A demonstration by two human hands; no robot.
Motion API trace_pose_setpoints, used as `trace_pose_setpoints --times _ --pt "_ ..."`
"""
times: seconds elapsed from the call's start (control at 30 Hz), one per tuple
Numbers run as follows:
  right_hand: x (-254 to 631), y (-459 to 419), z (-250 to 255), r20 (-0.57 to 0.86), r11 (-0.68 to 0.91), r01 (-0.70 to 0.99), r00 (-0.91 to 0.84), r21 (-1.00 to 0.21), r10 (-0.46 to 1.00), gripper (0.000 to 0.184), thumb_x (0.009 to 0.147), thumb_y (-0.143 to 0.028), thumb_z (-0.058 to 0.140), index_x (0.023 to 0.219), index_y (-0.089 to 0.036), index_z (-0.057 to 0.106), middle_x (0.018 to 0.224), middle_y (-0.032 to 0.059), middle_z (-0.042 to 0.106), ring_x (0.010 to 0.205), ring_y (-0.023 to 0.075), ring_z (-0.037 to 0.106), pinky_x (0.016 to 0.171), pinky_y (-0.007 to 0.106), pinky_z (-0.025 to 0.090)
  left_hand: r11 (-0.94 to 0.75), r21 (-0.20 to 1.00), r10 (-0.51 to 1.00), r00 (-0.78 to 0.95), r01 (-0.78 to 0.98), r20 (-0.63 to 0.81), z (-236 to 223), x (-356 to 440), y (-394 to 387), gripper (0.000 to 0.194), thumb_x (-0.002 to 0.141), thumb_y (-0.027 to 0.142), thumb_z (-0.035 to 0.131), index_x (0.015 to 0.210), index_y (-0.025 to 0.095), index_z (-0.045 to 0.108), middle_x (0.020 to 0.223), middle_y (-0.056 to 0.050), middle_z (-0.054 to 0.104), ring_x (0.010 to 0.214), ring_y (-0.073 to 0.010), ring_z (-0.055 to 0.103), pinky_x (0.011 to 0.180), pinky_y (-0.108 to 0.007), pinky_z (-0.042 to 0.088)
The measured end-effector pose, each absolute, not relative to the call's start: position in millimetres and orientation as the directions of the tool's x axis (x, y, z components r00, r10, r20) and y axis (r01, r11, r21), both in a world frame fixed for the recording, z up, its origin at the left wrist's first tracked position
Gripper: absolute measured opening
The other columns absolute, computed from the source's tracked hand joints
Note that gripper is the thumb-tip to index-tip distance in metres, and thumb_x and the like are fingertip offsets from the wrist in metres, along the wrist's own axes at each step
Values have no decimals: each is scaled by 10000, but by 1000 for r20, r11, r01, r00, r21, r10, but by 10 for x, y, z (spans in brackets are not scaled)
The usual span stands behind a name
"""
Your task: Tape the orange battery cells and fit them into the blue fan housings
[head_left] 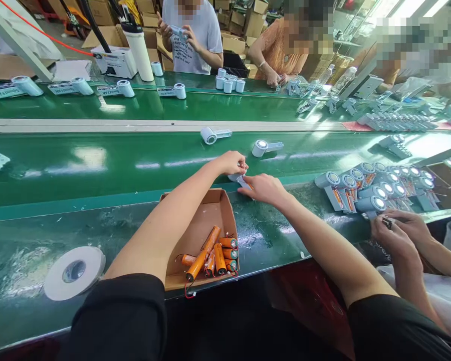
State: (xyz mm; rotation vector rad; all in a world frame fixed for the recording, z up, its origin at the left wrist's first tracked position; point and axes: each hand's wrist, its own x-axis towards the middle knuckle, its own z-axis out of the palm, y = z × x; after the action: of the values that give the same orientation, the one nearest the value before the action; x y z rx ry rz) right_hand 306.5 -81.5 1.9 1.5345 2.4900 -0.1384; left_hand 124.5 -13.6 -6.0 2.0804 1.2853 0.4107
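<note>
A small grey-white handheld fan (242, 179) lies at the front edge of the green belt, with a bit of orange showing in its handle. Over the fan's head, my left hand (231, 162) is closed in a pinch; what sits between its fingertips is too small to make out. My right hand (265, 188) grips the handle from the right, index finger against the orange part. Below my left forearm stands an open cardboard box (229, 213) holding several orange cylindrical batteries (220, 258) with thin red and black wires.
A roll of white tape (74, 273) lies at left. Two fans (261, 147) rest on the belt ahead. Several open fans (376, 193) crowd the right, beside a co-worker's hands (398, 233). Across the line, two people handle parts near a white cylinder (139, 55).
</note>
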Motion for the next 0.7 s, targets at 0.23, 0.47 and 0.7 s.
trace_pose_setpoints --times 0.23,0.47,0.7 --pt "2968 -660 -1 -200 603 796 -600 -52 775 443 1026 -565 575 1108 -203 817 1272 141 744 1199 318 691 974 381 554 -379 571 881 474 728 -20 -21 1183 -237 63 788 185 734 834 206 772 1093 -21 819 994 -188 740 908 -276 557" --pt "3663 133 156 251 406 815 -326 -414 911 420 1034 -401 518 1350 -222 730 1359 91 751 1248 294 701 1067 444 559 -137 358 990 110 924 93 217 349 -292 165 904 242 601 937 236 763 1174 -64 779 1085 -262 714 871 -324 539" --pt "4140 757 -290 210 472 870 -439 -145 874 576 863 -196 679 1428 -86 659 1446 227 671 1355 352 631 1130 441 511 207 111 978 -209 972 4 349 -462 -380 238 948 303 595 1106 230 757 1185 -114 776 1220 -350 668 934 -426 567"
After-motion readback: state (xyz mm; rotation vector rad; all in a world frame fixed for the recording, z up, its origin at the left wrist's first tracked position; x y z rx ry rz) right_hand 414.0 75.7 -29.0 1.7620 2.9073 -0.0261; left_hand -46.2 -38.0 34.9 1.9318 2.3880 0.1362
